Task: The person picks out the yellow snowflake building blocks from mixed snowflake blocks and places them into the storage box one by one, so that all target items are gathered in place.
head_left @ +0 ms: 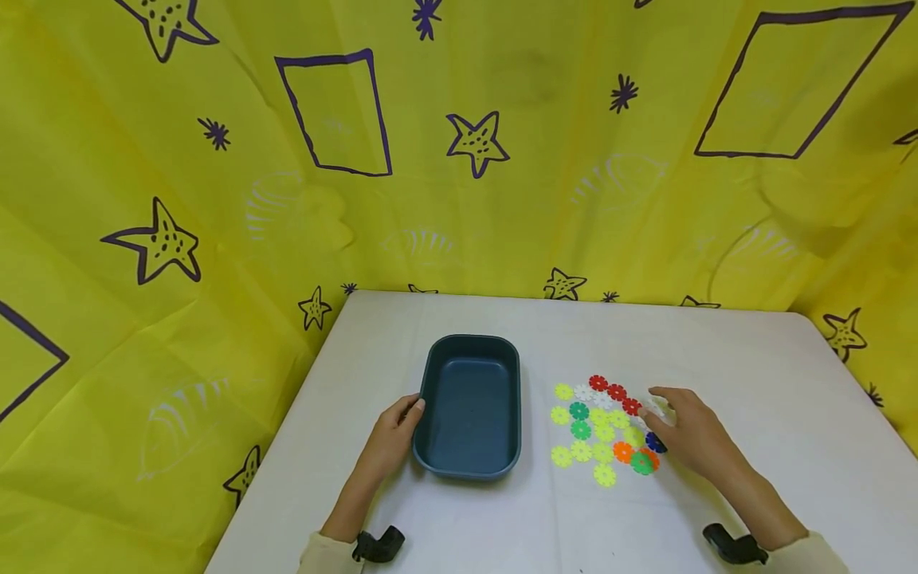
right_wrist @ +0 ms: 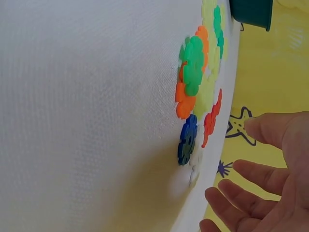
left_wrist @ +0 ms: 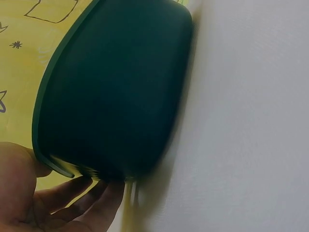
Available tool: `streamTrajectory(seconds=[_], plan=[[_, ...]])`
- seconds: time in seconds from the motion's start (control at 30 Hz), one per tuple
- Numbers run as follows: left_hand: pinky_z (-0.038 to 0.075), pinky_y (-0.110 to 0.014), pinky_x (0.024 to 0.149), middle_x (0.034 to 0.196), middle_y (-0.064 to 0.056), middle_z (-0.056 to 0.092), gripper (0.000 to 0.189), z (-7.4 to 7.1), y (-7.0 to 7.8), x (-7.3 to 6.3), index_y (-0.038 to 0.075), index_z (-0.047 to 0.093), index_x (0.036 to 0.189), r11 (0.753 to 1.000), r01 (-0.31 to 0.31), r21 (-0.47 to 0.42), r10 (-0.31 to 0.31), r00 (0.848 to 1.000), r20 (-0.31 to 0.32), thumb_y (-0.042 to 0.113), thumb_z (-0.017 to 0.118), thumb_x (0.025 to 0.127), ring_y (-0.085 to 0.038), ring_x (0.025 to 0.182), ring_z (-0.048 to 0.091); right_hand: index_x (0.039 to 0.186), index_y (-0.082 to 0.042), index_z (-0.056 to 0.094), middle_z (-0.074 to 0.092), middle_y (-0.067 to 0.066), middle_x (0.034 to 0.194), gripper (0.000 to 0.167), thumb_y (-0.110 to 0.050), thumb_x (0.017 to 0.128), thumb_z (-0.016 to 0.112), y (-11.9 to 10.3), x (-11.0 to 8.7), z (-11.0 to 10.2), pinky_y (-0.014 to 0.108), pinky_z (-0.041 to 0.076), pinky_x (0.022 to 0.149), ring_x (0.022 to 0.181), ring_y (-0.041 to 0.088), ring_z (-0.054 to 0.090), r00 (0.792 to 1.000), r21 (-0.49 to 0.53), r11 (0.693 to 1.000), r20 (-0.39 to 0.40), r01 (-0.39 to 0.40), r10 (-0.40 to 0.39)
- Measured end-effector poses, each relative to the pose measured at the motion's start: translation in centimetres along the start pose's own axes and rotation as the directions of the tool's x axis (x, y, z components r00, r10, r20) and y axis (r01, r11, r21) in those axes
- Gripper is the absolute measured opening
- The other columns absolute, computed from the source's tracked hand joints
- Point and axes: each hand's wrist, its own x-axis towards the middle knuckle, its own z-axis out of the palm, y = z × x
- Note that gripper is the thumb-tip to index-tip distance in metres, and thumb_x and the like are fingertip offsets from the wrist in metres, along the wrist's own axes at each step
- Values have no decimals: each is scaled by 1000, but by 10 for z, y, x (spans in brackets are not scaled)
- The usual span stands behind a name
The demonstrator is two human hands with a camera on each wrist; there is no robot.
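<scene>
A dark teal plastic tub (head_left: 469, 418) stands on the white table. My left hand (head_left: 397, 430) holds its left side, thumb over the rim and fingers against the outer wall, as the left wrist view shows the tub (left_wrist: 113, 92). To the right lie several flat, notched plastic discs in yellow, white, red, green and orange, among them a red disc (head_left: 616, 392) and a green disc (right_wrist: 193, 67) lying over orange. My right hand (head_left: 692, 434) hovers over the right edge of this group, fingers spread and holding nothing. Near it is a dark blue disc (right_wrist: 188, 140), partly hidden in the head view.
The white tablecloth (head_left: 559, 526) covers the table. A yellow curtain (head_left: 545, 215) with drawn stars and frames hangs behind the table and at its sides. Both wrists carry a black strap device, the left one (head_left: 378, 545) and the right one (head_left: 735, 545).
</scene>
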Motion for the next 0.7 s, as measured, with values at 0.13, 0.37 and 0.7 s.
streamTrajectory(seconds=[0.13,0.37,0.7], plan=[[45,-57,115,147,-22,61,53,0,1,-1,-2,57,147,1000,11,-5,-11,1000,5,38,51,113,-39,138,56,140,11,56,50,41,139,54,-24,101,70,1,1,0,73,49,96,119,57,55,1000,0,1000,-3,1,-1],[45,-58,115,148,-22,60,54,0,2,-2,-2,57,148,1000,22,4,-22,1000,8,39,50,113,-40,139,56,129,9,63,59,36,125,44,-19,97,75,0,0,5,70,51,91,112,52,59,999,-2,1000,-26,26,-26],[46,-57,114,147,-21,61,53,0,3,-2,-1,58,147,1000,23,-3,-23,1000,6,39,51,113,-39,137,58,117,6,70,66,22,108,34,-18,94,79,-5,2,9,63,53,78,97,36,63,995,-35,996,-45,86,-87]])
